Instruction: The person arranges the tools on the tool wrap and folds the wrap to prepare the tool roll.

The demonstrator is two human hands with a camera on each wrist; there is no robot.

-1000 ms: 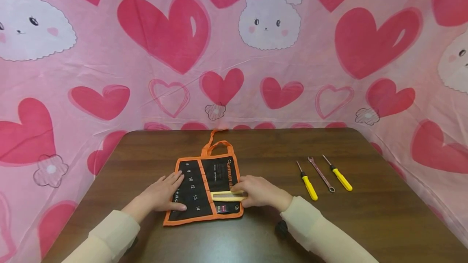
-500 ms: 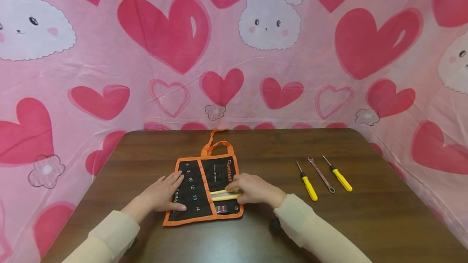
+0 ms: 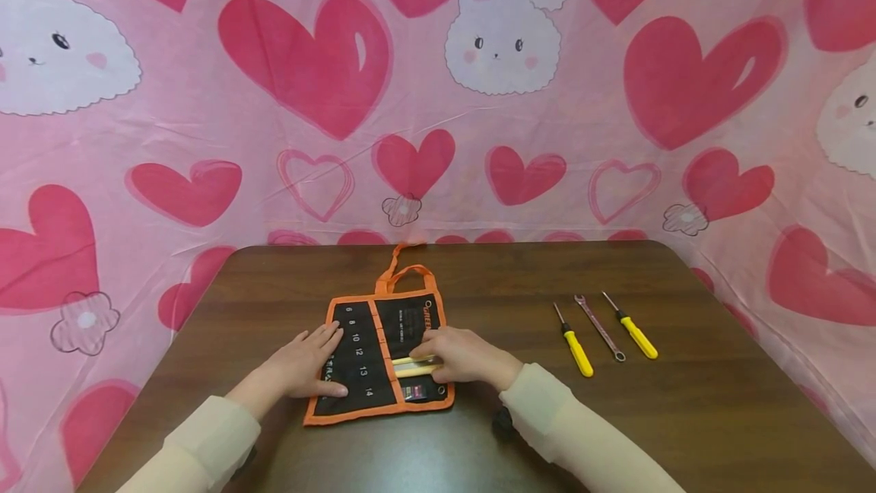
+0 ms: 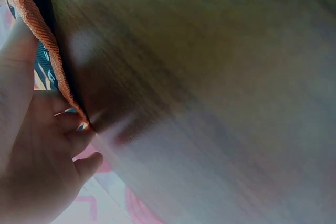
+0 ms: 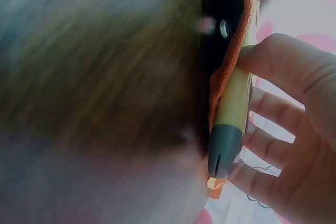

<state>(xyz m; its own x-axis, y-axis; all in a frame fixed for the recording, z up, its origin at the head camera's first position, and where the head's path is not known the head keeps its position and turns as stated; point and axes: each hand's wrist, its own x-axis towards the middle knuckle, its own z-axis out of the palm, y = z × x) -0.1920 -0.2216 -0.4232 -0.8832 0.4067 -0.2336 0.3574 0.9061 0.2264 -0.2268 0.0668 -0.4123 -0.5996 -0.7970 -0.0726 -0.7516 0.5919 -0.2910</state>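
Observation:
A black tool pouch with orange edging (image 3: 350, 403) lies flat on the table, its pockets numbered. My left hand (image 3: 299, 364) rests on the pouch's left part with fingers spread; in the left wrist view the hand (image 4: 42, 156) is at the orange edge. With thumb and fingers, my right hand (image 3: 472, 357) pinches a pale yellow utility knife (image 3: 411, 373) lying across the right part. The knife's left end is at the orange-edged pocket opening, and how far it reaches inside is hidden. In the right wrist view the knife (image 5: 233, 103) shows a dark grey end cap.
To the right on the brown table (image 3: 506, 280) lie a yellow-handled screwdriver (image 3: 579, 352), a combination wrench (image 3: 601, 328) and another yellow screwdriver (image 3: 639, 337). An orange strap (image 3: 390, 276) extends from the pouch's far edge. A pink heart-patterned cloth hangs behind the table.
My right hand has moved left with the utility knife, whose visible part between fingers and pocket has become shorter. The left hand stays in place on the pouch.

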